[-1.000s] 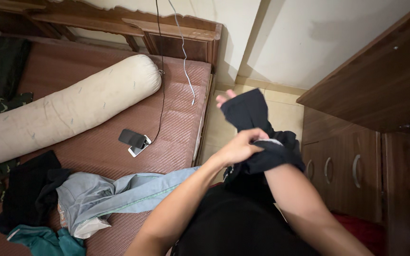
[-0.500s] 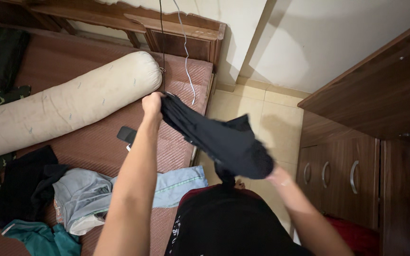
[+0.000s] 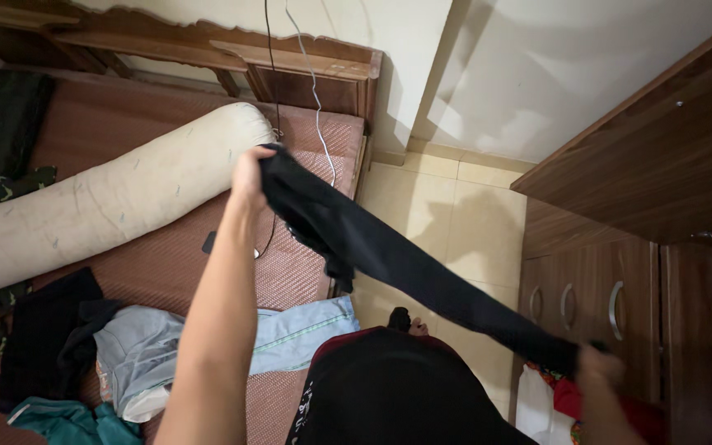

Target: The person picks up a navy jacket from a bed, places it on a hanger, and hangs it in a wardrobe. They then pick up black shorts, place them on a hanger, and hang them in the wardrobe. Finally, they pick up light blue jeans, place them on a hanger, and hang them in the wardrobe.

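Black garment (image 3: 389, 255) stretched taut in the air between both hands, long axis slanting from the left hand (image 3: 249, 173), closed in a firm grip on the upper end above the bed's right edge, down to the right hand (image 3: 599, 371), clamped on the lower end beside the wooden cabinet (image 3: 611, 297). Below on the bed (image 3: 166, 255): white bolster (image 3: 109, 198), dangling cables (image 3: 316, 107), light blue jeans (image 3: 290, 334) and other heaped clothes near its near edge

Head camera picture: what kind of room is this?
Most likely a bedroom. There is a wooden bed with a long white bolster pillow, loose clothes on it, and a wooden wardrobe alongside.
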